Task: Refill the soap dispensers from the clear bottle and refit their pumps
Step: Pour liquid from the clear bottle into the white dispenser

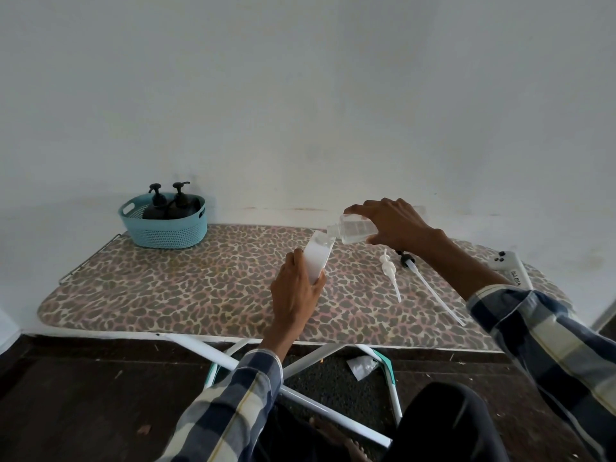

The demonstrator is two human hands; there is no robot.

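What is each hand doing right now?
Left hand: closed around the white dispenser, holding it tilted.
Right hand: closed around the clear bottle, tipped with its mouth at the dispenser's opening.

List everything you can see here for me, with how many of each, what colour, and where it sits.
White dispenser: 1, white, tilted, held above the board's middle.
Clear bottle: 1, clear, tipped with its mouth at the dispenser's opening.
White pump: 1, white, lying on the board right of the dispenser.
Black pump: 1, black head with pale tube, lying beside the white pump.
Black dispensers: 2, black, pumps fitted, standing in the basket.
Basket: 1, teal, board's far left corner.
Ironing board: 1, leopard-print cover, against the wall.
White device: 1, white, board's right end.
Left hand: 1, grips the white dispenser.
Right hand: 1, grips the clear bottle.
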